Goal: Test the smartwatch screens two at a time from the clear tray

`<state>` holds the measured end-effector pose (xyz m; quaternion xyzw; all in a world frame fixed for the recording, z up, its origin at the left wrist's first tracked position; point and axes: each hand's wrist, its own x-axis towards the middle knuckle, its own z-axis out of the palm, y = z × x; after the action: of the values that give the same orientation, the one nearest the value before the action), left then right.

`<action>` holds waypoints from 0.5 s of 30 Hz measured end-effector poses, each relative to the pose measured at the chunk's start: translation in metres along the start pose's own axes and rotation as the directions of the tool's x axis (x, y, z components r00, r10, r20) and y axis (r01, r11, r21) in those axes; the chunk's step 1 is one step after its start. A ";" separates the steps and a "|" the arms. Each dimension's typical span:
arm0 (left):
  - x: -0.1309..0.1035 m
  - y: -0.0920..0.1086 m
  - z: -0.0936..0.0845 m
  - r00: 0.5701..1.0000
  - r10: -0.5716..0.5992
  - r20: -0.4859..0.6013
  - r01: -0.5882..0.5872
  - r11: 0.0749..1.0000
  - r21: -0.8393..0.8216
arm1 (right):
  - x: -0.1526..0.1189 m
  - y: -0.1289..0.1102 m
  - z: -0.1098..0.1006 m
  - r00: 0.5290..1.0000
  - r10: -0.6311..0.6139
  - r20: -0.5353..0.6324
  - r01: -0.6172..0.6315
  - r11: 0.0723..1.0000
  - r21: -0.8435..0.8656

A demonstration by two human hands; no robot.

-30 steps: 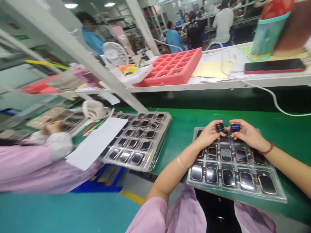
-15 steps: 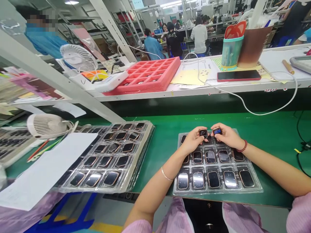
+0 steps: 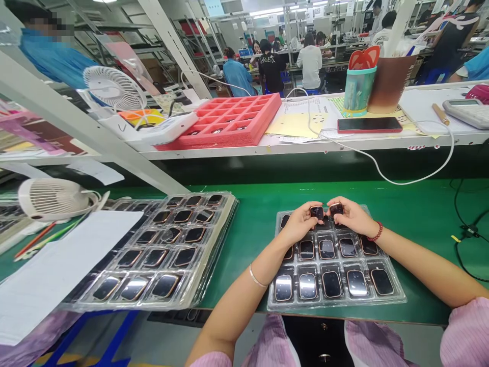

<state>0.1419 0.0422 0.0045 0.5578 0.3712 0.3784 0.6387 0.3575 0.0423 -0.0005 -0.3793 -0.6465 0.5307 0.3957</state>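
My left hand (image 3: 303,223) pinches a smartwatch (image 3: 317,212) with a dark face and a gold-coloured rim. Close beside it, my right hand (image 3: 353,216) grips a second smartwatch (image 3: 336,209), its screen dark. Both are held above the far row of a clear plastic tray (image 3: 397,297). Watch cases fill the tray's nearer compartments, such as a dark-faced one (image 3: 331,283) in the front row. My hands hide part of the far row.
To the left, stacked clear trays (image 3: 206,265) of watch cases stand beside a white sheet (image 3: 69,270) and a white fan (image 3: 51,198). A shelf behind bears a red foam tray (image 3: 260,133), a phone (image 3: 369,125) and a looping white cable (image 3: 385,176). Black cables (image 3: 469,231) lie at right.
The right watch's screen, lit with blue before, is now dark. Both hands keep hold of their watches. The whole view has shifted slightly.
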 end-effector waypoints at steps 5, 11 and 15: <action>0.000 0.000 0.000 1.000 -0.002 0.000 0.002 1.000 0.016 | -0.001 -0.001 0.000 1.000 0.024 -0.005 -0.024 1.000 -0.010; 0.000 0.001 0.001 1.000 -0.009 0.001 0.009 1.000 0.007 | 0.000 -0.001 -0.001 1.000 -0.002 -0.004 0.002 1.000 0.014; 0.000 0.003 0.001 1.000 -0.014 -0.005 0.014 1.000 0.004 | 0.000 0.001 -0.002 1.000 0.016 0.004 -0.016 0.999 0.028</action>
<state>0.1429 0.0416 0.0078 0.5553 0.3775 0.3744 0.6395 0.3591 0.0431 -0.0010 -0.3779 -0.6368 0.5435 0.3954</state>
